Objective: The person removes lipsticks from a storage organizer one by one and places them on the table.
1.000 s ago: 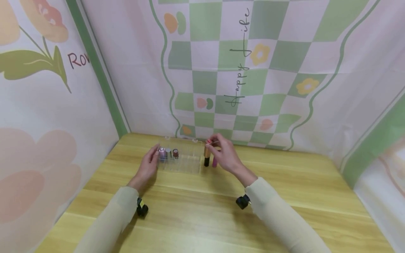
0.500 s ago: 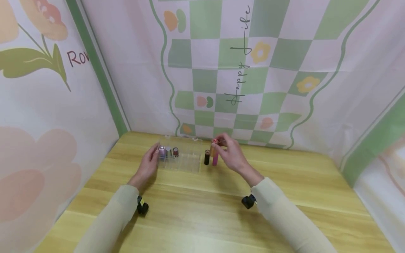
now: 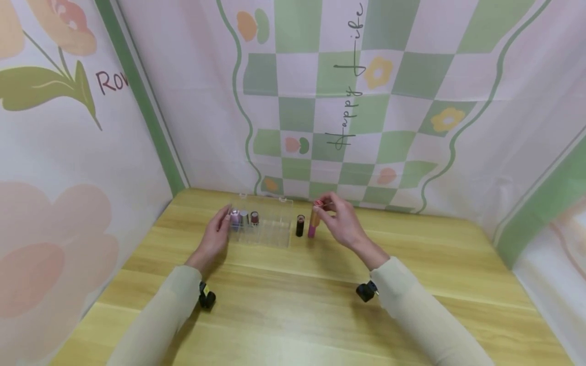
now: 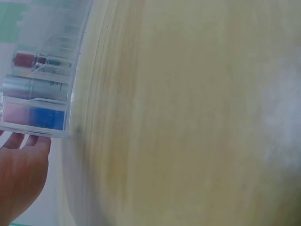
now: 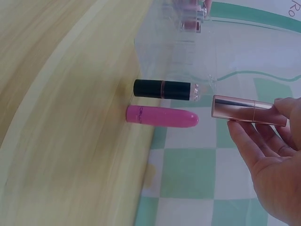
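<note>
Fabric [image 3: 50, 157] printed with large peach flowers and a dark green stripe hangs at the far left, some lettering showing beside the stripe. Next comes a pale left sleeve [image 3: 157, 310], with a small black device [image 3: 207, 297] at its wrist. The left hand [image 3: 214, 238] rests its fingers against the left end of a clear compartment case [image 3: 275, 239], which stands on the wood-grain tabletop [image 3: 284, 315]; a clear panel with two small tabs rises at its back. Within the case, in the compartments nearest that hand, stand a pink-and-blue tube [image 4: 33, 116], then a silver tube [image 4: 35, 88], then a dark red tube [image 3: 254, 218]. Just right of the case, a black tube [image 5: 162, 89] with a thin band stands upright on the tabletop. Beside it, apart, stands a bright pink tube [image 5: 162, 116] with a rounded top. Near that top, with a gap between them in the right wrist view, a rose-gold tube [image 5: 235, 108] is held clear of the tabletop, pinched by its upper part between the thumb and fingers of the right hand [image 3: 344, 223]. Behind, a green-and-white checkered cloth [image 3: 297, 114] reads "Happy Life". Furthest right are another black device [image 3: 365, 291] and the pale right sleeve [image 3: 421, 310]
</note>
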A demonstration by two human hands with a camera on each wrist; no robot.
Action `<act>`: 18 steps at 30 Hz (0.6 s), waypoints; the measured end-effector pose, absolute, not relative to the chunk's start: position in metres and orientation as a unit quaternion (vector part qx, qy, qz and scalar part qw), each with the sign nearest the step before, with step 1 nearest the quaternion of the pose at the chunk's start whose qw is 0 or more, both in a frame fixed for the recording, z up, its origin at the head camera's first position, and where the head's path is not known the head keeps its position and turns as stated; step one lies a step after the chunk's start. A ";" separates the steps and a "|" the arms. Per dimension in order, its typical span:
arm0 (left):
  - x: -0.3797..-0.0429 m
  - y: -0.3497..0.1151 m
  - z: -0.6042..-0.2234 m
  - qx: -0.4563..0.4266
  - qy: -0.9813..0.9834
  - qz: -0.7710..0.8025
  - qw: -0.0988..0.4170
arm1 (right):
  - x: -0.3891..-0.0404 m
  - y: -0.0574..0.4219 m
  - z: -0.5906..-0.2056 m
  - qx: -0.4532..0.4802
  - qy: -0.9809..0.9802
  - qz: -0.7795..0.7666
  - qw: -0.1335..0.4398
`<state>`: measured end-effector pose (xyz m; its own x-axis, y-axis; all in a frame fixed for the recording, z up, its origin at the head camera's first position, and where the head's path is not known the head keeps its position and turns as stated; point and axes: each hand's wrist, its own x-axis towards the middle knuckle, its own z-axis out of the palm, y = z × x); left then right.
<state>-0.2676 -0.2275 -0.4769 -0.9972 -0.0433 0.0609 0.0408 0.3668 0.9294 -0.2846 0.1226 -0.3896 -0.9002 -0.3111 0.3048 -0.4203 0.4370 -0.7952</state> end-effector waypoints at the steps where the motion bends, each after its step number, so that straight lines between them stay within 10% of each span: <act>1: -0.267 -0.227 -0.477 0.001 -0.826 -0.563 0.037 | -0.285 0.124 -0.390 0.215 -0.846 0.484 0.058; 18: -0.266 -0.225 -0.474 0.012 -0.816 -0.577 0.024 | -0.284 0.145 -0.396 0.192 -0.866 0.457 0.067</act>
